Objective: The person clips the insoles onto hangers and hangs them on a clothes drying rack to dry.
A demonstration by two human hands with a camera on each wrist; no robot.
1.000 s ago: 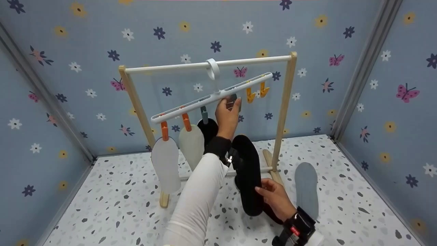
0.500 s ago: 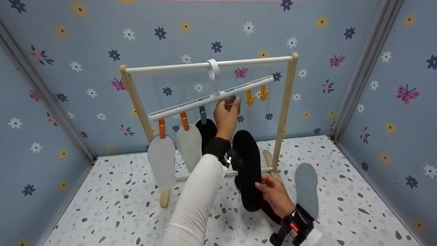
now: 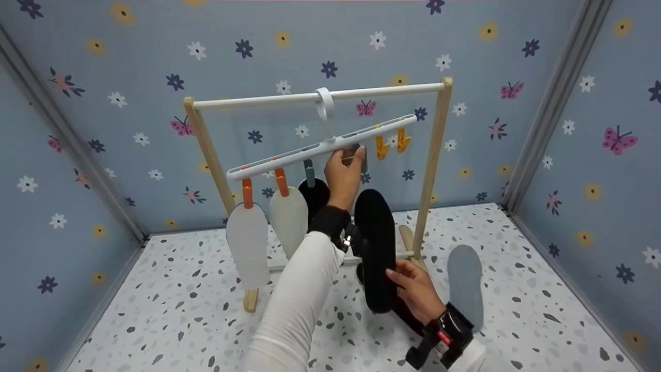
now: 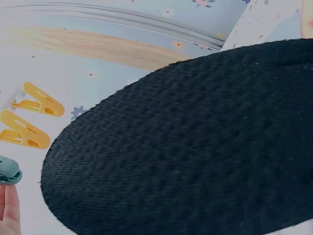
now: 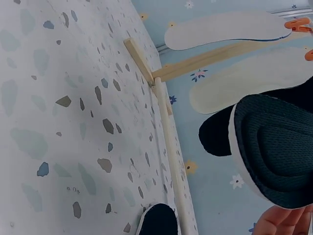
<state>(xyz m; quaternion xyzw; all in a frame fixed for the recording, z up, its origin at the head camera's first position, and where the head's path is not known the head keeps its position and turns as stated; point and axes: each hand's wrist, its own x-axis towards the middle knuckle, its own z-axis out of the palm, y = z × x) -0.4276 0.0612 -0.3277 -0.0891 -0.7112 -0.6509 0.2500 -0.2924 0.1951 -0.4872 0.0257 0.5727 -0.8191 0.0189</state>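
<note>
My left hand (image 3: 343, 178) pinches a grey-green clothespin (image 4: 9, 170) below the middle of the white hanger (image 3: 330, 145). A black insole (image 3: 379, 253) is held upright by its lower edge in my right hand (image 3: 417, 292), thumb on the near face. Its top end stands beside my left wrist, below that clothespin. In the left wrist view it fills most of the picture; the right wrist view shows its contoured heel (image 5: 274, 147). On the hanger's left half, orange clothespins (image 3: 248, 194) hold a white insole (image 3: 247, 245) and a cream insole (image 3: 289, 219). Another grey-green clothespin (image 3: 309, 173) holds a black insole (image 3: 313, 196).
The hanger tilts, left end lower, from the white rail (image 3: 258, 100) of a wooden rack (image 3: 433, 170). Two yellow clothespins (image 3: 381, 149) dangle from its right half. A grey-blue insole (image 3: 465, 284) lies on the speckled floor at right. Another black insole (image 3: 408, 314) lies behind my right hand.
My right hand has raised the black insole a little toward the clothespin. The hanger has swayed slightly, its right end dipping a little. My left hand keeps its place.
</note>
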